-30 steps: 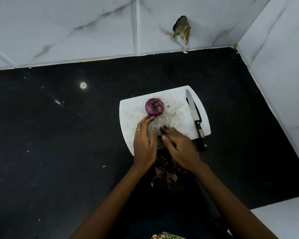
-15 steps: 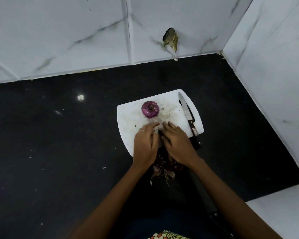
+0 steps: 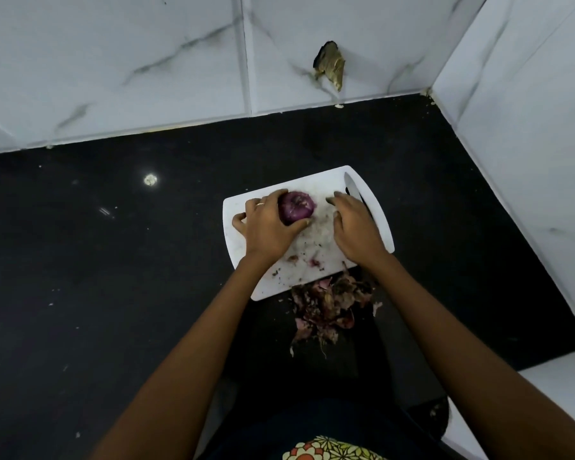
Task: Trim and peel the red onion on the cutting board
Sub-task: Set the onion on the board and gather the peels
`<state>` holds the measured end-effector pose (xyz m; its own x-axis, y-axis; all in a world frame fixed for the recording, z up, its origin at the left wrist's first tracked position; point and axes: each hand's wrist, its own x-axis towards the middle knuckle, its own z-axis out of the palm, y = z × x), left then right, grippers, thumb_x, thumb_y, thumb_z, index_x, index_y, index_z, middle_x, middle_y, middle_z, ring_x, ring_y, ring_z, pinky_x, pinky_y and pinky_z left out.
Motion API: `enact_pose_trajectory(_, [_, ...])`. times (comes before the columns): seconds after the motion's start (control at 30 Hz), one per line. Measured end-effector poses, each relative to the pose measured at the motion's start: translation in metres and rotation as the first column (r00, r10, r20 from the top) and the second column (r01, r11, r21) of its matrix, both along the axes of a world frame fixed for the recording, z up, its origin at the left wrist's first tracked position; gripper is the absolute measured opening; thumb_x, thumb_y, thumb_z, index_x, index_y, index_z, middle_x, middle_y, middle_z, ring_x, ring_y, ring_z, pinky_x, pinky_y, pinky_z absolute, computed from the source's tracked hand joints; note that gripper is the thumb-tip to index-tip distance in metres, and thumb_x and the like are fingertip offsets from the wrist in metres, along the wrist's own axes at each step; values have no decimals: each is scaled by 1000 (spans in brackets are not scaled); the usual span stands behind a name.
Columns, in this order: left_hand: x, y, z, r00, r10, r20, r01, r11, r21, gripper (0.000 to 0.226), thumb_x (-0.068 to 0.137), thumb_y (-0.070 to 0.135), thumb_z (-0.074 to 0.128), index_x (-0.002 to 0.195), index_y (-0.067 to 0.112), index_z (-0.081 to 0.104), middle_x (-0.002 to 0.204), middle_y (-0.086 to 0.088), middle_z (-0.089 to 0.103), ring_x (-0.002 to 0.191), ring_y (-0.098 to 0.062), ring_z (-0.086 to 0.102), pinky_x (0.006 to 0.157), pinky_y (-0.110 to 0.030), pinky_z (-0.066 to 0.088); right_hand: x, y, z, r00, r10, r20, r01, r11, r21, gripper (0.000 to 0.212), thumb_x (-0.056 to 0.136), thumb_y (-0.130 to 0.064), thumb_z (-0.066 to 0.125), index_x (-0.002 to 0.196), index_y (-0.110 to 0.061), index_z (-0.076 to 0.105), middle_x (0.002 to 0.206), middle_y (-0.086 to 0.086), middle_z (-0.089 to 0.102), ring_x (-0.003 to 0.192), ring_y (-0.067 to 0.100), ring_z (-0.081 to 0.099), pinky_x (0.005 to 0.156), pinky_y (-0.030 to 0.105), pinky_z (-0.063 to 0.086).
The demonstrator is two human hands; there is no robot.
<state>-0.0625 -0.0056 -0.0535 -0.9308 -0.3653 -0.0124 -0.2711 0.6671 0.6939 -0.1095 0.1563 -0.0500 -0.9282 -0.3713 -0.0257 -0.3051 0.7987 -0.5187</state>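
Onion: a red onion [image 3: 296, 207] sits on the far middle of a white board [image 3: 243, 242], its top facing the camera, purple and shiny, with little dry skin visible on it.
Handling: it is likely firm, fairly light and round, so it can roll; the bare surface looks smooth and may be slippery. The safest hold appears to be across its sides, with fingers curled back and a cut end set flat on the board.
Left hand: the left hand [image 3: 269, 227] cups the onion from the left, thumb wrapped under its near side and fingers curved over the far side. A ring shows on one finger.
Right hand: the right hand [image 3: 354, 225] rests on the board just right of the onion, not touching it, fingers loosely bent and holding nothing that can be seen.
Knife: a knife [image 3: 354, 190] lies along the right side of the board; only the blade tip shows, the rest hidden under the right hand.
Board surface: small purple scraps and crumbs are scattered over its near half.
Peels: a heap of peels [image 3: 329, 303] lies on the black counter [image 3: 113, 277], touching the board's near edge.
Progress: peeling looks largely done; whether both ends are trimmed cannot be told.
Surroundings: white marble-patterned tiles [image 3: 146, 61] line the walls behind and to the right.
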Motion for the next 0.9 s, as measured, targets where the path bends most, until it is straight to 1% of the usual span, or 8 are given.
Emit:
enact_pose_trajectory(0.13, [-8, -4, 15, 993, 95, -75, -73, 964, 257, 65, 73, 54, 71, 129, 30, 50, 125, 6, 55, 124, -16, 36, 108, -46, 27, -7, -18, -10, 986, 154, 68, -165, 966, 198, 56, 101, -38, 27, 149, -8, 21, 158, 11, 14, 147, 23, 8, 119, 37, 5])
enact_pose_trajectory(0.33, [-21, -1, 30, 997, -24, -78, 44, 964, 263, 60, 77, 50, 72, 130, 30, 51, 127, 8, 56, 121, -14, 41, 105, -40, 28, 38, -28, -13, 825, 554, 107, -559, 778, 286, 81, 89, -60, 6, 151, -8, 1, 159, 11, -5, 145, 21, -17, 118, 47, -10])
enact_pose_trajectory(0.47, [-19, 9, 15, 991, -132, -11, 130, 958, 257, 63, 76, 47, 74, 131, 30, 49, 127, 6, 56, 124, -16, 41, 102, -35, 26, 70, -7, -1, 782, 612, 119, -604, 791, -98, 59, 95, -44, 25, 137, -8, 47, 147, 10, 41, 140, 21, 31, 116, 35, 23])
enact_pose_trajectory(0.53, [-16, 15, 9, 981, -192, 14, 184, 957, 224, 63, 77, 46, 74, 132, 32, 48, 130, 7, 55, 126, -17, 38, 95, -30, 20, 68, 0, 5, 906, 422, 28, -400, 876, -267, 43, 94, -35, 36, 107, -8, 67, 111, 10, 68, 102, 22, 63, 85, 34, 51])
enact_pose_trajectory(0.6, [-15, 17, 5, 972, -234, 28, 224, 956, 187, 62, 78, 46, 72, 133, 34, 47, 134, 8, 52, 128, -18, 35, 94, -30, 17, 58, -1, 2, 956, 264, -131, -286, 937, -200, 32, 94, -25, 40, 93, -5, 65, 92, 10, 67, 83, 23, 61, 71, 39, 50])
enact_pose_trajectory(0.67, [-17, 16, 4, 964, -260, 56, 247, 953, 175, 60, 80, 48, 69, 134, 36, 45, 135, 9, 50, 129, -18, 31, 95, -30, 16, 50, -6, -9, 956, 230, -181, -228, 973, 34, 37, 94, -27, 39, 108, -2, 62, 109, 15, 65, 103, 27, 58, 91, 45, 47])
enact_pose_trajectory(0.77, [-22, 12, 8, 926, -352, 133, 335, 932, 135, 61, 80, 50, 69, 134, 41, 43, 137, 5, 46, 131, -21, 24, 96, -32, 15, 58, -12, -21, 967, 256, -5, -243, 926, 288, 73, 94, -54, 16, 146, -4, 25, 153, 15, 26, 145, 29, 15, 119, 48, 6])
enact_pose_trajectory(0.9, [-17, 13, 10, 911, -388, 140, 373, 919, 126, 59, 80, 50, 69, 134, 43, 45, 138, 4, 42, 136, -20, 17, 103, -35, 13, 70, -11, -12, 911, 412, 15, -410, 900, 146, 72, 94, -55, 16, 149, -8, 20, 157, 12, 18, 147, 23, 2, 120, 43, 1])
